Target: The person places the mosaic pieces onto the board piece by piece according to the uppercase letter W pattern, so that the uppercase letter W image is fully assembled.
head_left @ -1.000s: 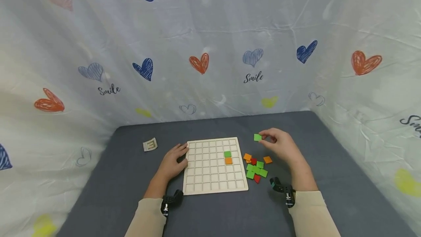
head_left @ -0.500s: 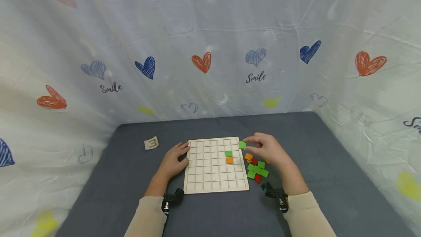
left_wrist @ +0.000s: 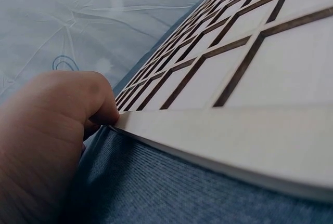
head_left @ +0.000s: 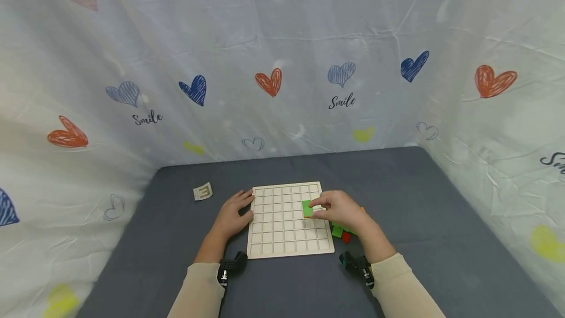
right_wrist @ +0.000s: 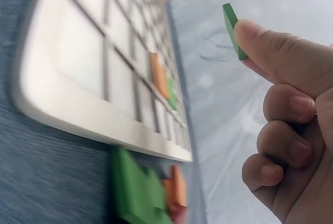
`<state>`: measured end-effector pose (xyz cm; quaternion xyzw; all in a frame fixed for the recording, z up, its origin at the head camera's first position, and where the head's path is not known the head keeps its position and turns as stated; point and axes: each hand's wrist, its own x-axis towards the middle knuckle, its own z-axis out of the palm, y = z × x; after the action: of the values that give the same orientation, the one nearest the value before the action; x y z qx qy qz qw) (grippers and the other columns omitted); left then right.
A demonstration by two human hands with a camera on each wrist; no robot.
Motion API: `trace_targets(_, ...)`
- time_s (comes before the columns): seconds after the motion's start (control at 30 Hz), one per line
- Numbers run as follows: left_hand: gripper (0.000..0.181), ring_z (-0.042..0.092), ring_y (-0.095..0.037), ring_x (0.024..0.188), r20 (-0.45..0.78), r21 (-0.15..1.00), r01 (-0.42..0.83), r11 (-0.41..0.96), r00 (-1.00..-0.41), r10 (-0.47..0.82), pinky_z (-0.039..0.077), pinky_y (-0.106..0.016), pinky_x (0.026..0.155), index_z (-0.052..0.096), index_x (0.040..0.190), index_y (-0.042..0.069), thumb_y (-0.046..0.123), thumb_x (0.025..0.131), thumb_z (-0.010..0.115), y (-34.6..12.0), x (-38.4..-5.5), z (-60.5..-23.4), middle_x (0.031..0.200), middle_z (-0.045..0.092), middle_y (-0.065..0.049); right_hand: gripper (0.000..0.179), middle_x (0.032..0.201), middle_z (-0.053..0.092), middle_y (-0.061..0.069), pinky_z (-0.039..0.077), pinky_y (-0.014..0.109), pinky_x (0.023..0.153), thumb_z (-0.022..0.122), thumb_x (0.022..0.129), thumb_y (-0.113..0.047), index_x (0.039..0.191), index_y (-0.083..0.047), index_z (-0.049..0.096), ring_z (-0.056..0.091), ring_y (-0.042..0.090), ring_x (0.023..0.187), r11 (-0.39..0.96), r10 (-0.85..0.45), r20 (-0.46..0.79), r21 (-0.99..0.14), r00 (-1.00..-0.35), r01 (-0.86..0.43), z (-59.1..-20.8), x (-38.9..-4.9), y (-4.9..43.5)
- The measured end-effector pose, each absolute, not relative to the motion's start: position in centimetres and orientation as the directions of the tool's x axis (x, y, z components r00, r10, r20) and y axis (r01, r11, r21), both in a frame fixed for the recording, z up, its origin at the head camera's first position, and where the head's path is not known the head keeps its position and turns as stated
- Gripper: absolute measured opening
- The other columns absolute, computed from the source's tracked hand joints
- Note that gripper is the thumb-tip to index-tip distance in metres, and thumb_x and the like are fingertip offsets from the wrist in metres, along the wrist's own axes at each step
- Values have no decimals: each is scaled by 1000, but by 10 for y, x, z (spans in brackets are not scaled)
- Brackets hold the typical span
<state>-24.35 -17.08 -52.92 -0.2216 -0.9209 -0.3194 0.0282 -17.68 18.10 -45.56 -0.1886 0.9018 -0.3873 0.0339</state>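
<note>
In the head view, the person's left hand lies with fingers loosely spread at the left edge of the grid board on the dark worktop. The right hand pinches a green tile over the board's right half. Loose tiles, partly hidden, lie right of the board; a paper note lies left of it. In the left wrist view, the left hand touches the board's rim. In the right wrist view, an orange tile and a second green tile sit on the board.
</note>
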Motion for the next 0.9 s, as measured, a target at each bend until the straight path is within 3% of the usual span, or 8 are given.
trace_targets(0.23, 53, 31, -34, 151, 196, 585, 428, 689, -899, 392, 25, -61, 121, 56, 148, 7, 21, 97, 60, -169, -244, -530, 158, 46, -4, 23, 77, 59, -8, 38, 24, 54, 84, 86, -22, 109, -20, 83, 47, 13, 64, 661, -366, -7, -706, -931, -255, -472, -180, 172)
trace_targets(0.53, 53, 32, -33, 151, 201, 581, 431, 690, -898, 391, 26, -60, 121, 57, 148, 8, 20, 97, 60, -170, -245, -531, 157, 47, -3, 20, 91, 68, -11, 54, 33, 72, 87, 82, -24, 101, -20, 84, 59, 9, 79, 706, -357, -39, -666, -933, -242, -486, -185, 174)
trace_targets(0.7, 53, 32, -33, 150, 207, 570, 436, 697, -897, 392, 26, -60, 121, 57, 148, 8, 20, 96, 61, -170, -245, -529, 157, 47, -4, 19, 99, 71, -10, 57, 35, 80, 88, 81, -24, 99, -20, 84, 63, 8, 88, 726, -350, -41, -643, -936, -243, -487, -186, 174)
trace_targets(0.9, 53, 32, -34, 150, 211, 575, 439, 690, -895, 393, 26, -61, 121, 57, 147, 7, 20, 96, 60, -171, -244, -529, 157, 48, -5, 18, 97, 72, -10, 56, 32, 74, 89, 79, -24, 96, -20, 85, 62, 7, 83, 752, -328, -47, -617, -943, -230, -485, -184, 172)
